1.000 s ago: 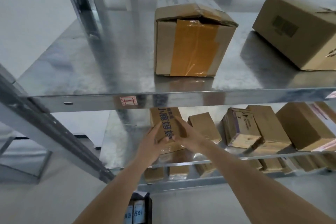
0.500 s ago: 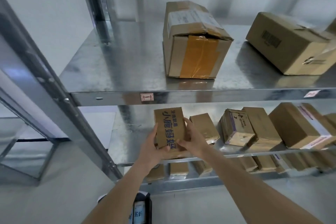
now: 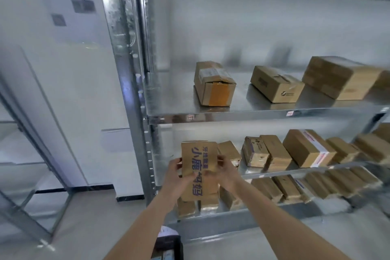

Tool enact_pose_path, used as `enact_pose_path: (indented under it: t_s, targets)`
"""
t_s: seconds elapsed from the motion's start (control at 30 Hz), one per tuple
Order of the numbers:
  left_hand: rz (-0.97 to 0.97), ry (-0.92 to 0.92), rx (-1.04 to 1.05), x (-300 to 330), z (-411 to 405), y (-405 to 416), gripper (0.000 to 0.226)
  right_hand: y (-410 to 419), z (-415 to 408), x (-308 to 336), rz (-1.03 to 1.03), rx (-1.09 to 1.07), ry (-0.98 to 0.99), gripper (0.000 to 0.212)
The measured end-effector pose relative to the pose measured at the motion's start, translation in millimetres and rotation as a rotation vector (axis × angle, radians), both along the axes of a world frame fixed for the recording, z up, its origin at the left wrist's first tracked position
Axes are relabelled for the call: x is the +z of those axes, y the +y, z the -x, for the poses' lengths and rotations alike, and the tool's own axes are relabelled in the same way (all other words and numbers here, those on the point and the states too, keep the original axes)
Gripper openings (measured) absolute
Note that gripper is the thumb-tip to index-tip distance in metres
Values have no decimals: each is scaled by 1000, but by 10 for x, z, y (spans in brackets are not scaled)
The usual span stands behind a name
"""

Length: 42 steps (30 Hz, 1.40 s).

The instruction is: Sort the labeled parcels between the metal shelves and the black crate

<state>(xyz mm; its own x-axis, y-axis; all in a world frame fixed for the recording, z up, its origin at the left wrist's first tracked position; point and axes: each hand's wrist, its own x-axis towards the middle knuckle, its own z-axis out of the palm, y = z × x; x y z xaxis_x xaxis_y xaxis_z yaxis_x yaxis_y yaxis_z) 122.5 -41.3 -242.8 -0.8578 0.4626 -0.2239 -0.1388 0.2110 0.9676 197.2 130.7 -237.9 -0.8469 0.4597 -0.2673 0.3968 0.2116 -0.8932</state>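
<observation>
Both hands grip the box (image 3: 199, 170) by its long sides, left hand (image 3: 177, 172) and right hand (image 3: 224, 172) equally near. It stands upright, off the middle shelf (image 3: 274, 172), with the crate (image 3: 168, 247) directly below.

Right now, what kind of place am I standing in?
Probably a parcel storeroom or small warehouse: galvanised metal shelves carry rows of taped cardboard boxes, and both hands hold a printed parcel in front of them.
</observation>
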Motion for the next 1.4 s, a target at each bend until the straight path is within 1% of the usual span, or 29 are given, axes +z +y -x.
enact_pose_path:
  t_s: [0.1,0.13,0.17,0.2,0.23,0.27,0.3,0.33,0.4,0.43,0.5,0.53,0.6,0.67,0.73,0.83,0.87,0.93,1.07,1.2,1.23,1.33,1.4]
  targets:
    - [-39,-13,32,337,-228,-199,53,-235,-279,346,32,-31,64,120]
    - [-60,-24,28,457,-307,-262,51,-282,-363,441,33,-38,88,124]
    - [-79,-29,21,561,-379,-317,52,-353,-448,563,32,-47,115,119]
    - [-86,-23,13,664,-456,-373,57,-436,-539,691,32,-42,137,101]
    - [-90,-13,4,755,-523,-421,66,-506,-625,795,31,-26,149,78]
    - [-88,-4,-14,849,-594,-467,71,-577,-704,906,36,-11,165,58]
    - [-104,11,-29,940,-655,-505,73,-639,-767,1009,61,-15,175,48]
    - [-122,15,-39,1047,-727,-540,71,-684,-820,1099,85,-28,185,47]
    - [-157,30,-36,1250,-859,-598,53,-750,-924,1273,103,-37,217,49]
    - [-165,43,-23,1327,-907,-620,46,-767,-971,1342,97,-41,241,53]
    - [-151,82,2,1449,-994,-658,44,-755,-1049,1439,84,-72,235,71]
    - [-140,106,15,1475,-1023,-666,48,-751,-1093,1486,76,-83,232,71]
    - [-120,135,41,1508,-1061,-672,49,-738,-1184,1587,50,-92,254,56]
    - [-113,159,62,1543,-1091,-669,42,-693,-1263,1676,24,-96,275,47]
    - [-128,176,57,1590,-1132,-654,45,-617,-1343,1752,39,-54,314,48]
    - [-160,200,7,1707,-1251,-613,63,-477,-1474,1847,74,42,310,56]
    - [-167,212,-11,1745,-1294,-594,67,-433,-1520,1883,63,69,314,56]
    - [-174,225,-48,1801,-1370,-535,69,-341,-1608,1930,28,91,331,55]
    - [-202,250,-56,1893,-1538,-374,61,-176,-1742,1961,31,103,339,53]
    - [-194,231,22,1933,-1732,-176,35,-59,-1850,2001,36,94,350,49]
    - [-178,232,34,1922,-1766,-134,33,-27,-1872,2005,22,96,356,47]
    - [-161,267,84,1861,-1831,-24,33,86,-1913,1992,-24,134,340,42]
    - [-145,295,97,1830,-1865,33,37,156,-1943,1987,-52,170,317,41]
